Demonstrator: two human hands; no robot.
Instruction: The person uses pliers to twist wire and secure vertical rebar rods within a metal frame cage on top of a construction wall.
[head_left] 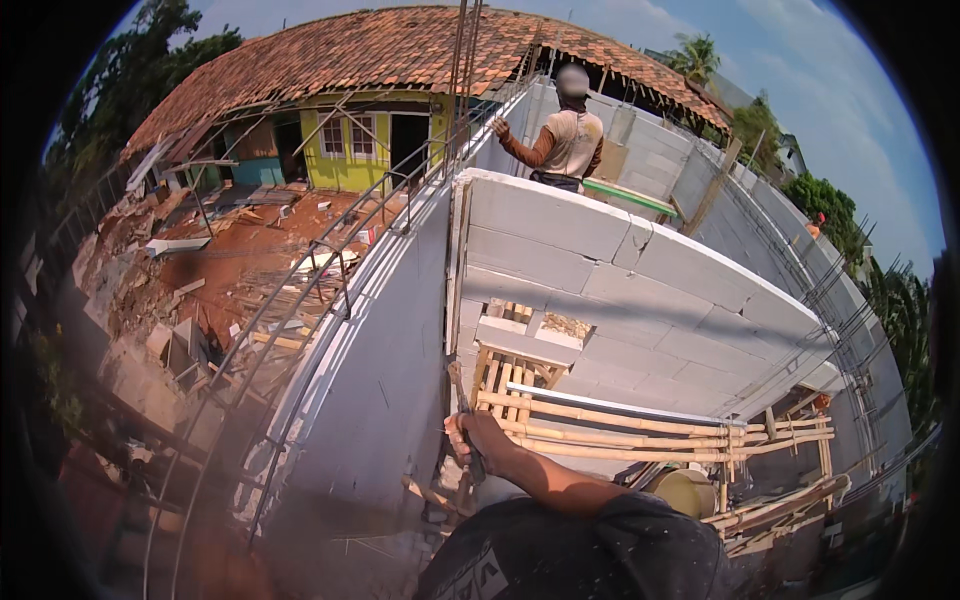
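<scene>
My right hand (478, 442) reaches left from a dark sleeve, its fingers wrapped round a slim tool. A light brown, wood-like end of the tool (456, 376) sticks up above the fist, and a narrow dark part shows under it; its exact kind is unclear. The hand is near the inner corner where a smooth grey wall (375, 385) meets a white block wall (640, 285). Whether the tool touches the wall I cannot tell. My left hand does not show; at the lower left there is only a brownish blur.
Steel rebar (310, 250) runs along the left wall's top, with upright bars beyond. Bamboo poles (620, 430) form scaffolding at the right. Another person (575, 145) stands behind the block wall. Rubble and red soil (240, 250) lie below, before a tiled-roof house (350, 150).
</scene>
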